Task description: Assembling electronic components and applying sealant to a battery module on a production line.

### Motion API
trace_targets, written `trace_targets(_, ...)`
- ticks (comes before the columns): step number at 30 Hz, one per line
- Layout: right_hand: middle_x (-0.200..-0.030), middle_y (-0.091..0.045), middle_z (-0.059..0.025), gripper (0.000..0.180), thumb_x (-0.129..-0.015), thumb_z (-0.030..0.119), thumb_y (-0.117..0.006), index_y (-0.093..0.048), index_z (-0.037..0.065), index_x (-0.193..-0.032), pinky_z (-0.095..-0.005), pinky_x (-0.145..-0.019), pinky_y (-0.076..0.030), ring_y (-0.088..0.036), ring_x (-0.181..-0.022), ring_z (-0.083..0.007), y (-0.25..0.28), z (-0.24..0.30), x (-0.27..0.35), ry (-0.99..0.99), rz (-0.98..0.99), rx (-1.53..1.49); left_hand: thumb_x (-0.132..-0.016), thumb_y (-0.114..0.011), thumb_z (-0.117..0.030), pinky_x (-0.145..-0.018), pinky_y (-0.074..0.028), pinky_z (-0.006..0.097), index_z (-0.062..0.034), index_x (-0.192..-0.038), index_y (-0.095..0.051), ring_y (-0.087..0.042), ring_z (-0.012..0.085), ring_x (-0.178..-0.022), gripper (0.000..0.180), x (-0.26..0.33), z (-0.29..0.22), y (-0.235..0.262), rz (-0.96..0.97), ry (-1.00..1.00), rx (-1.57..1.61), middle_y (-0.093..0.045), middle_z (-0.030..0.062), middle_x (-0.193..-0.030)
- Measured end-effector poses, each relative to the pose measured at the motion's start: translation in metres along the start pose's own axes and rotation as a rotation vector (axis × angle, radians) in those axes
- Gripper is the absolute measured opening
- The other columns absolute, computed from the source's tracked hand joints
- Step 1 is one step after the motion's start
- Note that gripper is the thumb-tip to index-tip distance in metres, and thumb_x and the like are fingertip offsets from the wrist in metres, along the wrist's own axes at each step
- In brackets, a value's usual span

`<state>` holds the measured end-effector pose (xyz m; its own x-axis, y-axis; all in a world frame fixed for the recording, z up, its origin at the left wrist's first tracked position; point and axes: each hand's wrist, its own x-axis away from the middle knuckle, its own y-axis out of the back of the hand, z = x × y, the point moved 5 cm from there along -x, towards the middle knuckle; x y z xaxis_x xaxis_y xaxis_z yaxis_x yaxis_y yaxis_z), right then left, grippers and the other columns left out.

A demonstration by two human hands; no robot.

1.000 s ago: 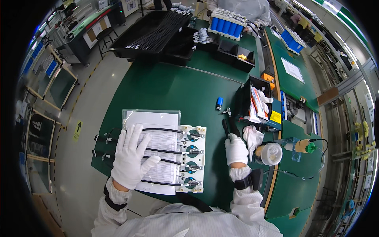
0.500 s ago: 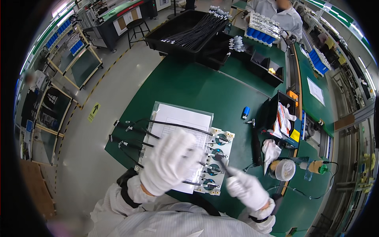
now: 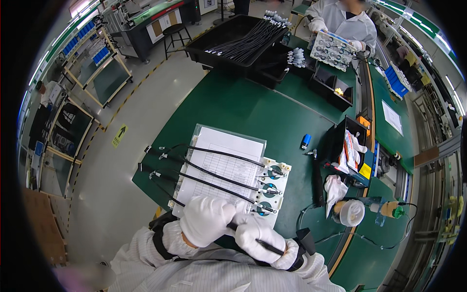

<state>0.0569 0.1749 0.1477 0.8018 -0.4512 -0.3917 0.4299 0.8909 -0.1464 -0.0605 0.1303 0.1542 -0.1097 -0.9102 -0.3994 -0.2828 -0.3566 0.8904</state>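
Observation:
My left hand (image 3: 206, 221), in a white glove, is closed, its fingertips meeting my right hand near the table's front edge. Whatever it pinches is hidden. White-gloved too, my right hand (image 3: 258, 237) is closed round a slim black pen-like stick (image 3: 270, 247), one end showing between the hands. Just beyond them lies a printed sheet (image 3: 214, 151) in a clear sleeve, on top of a white plastic battery module (image 3: 288, 168) with round blue-green parts at its right side. Several black cables (image 3: 226, 154) cross the sheet, fixed to terminals there. My hands hide the module's near end.
To the right lie a blue cap-like piece (image 3: 305, 141), a black-handled tool (image 3: 317, 182), a crumpled white cloth (image 3: 335, 189), a lidded jar (image 3: 351, 213) and a black bin (image 3: 366, 131). Cable trays (image 3: 214, 56) stand far off. A co-worker holds a white module (image 3: 333, 51).
My right hand has moved from the terminals, left and nearer, with the black stick. My left hand has come down off the sheet to meet it. The co-worker's module is tilted now.

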Motion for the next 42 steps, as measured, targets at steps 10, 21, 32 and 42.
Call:
trace_targets(10,-0.090,-0.065,-0.0149,0.047,-0.105,0.037,-0.027,-0.052,-0.002,-0.111,-0.0325,-0.078,-0.051,-0.062,-0.074,-0.0198,0.100,0.019,0.042,-0.069,-0.539,0.039,-0.074,-0.072,-0.004,-0.050,-0.042,0.033,-0.0056,-0.055,-0.046,-0.057,0.0259,-0.054,0.032,0.035,0.078,0.042,-0.152,0.544,0.107,-0.058,0.0105,-0.064)
trace_targets(21,-0.063,-0.052,0.0055,0.024,-0.091,0.014,-0.065,-0.057,0.003,-0.072,-0.0205,-0.055,-0.037,-0.041,-0.060,-0.0024,0.103,-0.041,0.013,-0.292,-1.001,0.407,-0.076,-0.069,-0.015,-0.098,-0.044,0.040,-0.0012,-0.054,-0.056,-0.054,0.0308,-0.119,0.029,0.015,0.042,0.002,-0.049,0.301,0.043,-0.062,0.0119,-0.120)
trace_targets(32,-0.064,-0.053,0.0038,0.027,-0.090,0.009,-0.066,-0.052,0.003,-0.067,-0.0215,-0.057,-0.038,-0.042,-0.060,-0.0040,0.099,-0.039,0.008,-0.271,-0.924,0.404,-0.076,-0.067,-0.014,-0.099,-0.043,0.041,-0.0015,-0.052,-0.055,-0.054,0.0310,-0.119,0.030,0.013,0.043,0.000,-0.035,0.265,0.051,-0.063,0.0127,-0.118)
trace_targets(42,-0.078,-0.058,-0.0037,0.026,-0.086,0.006,-0.070,-0.051,0.002,-0.069,-0.0252,-0.064,-0.044,-0.052,-0.066,-0.0098,0.077,-0.035,0.035,-0.233,-0.900,0.526,-0.072,-0.068,-0.010,-0.096,-0.044,0.042,0.0012,-0.050,-0.052,-0.056,0.0372,-0.114,0.029,0.011,0.042,0.000,-0.045,0.267,0.080,-0.064,0.0181,-0.115)
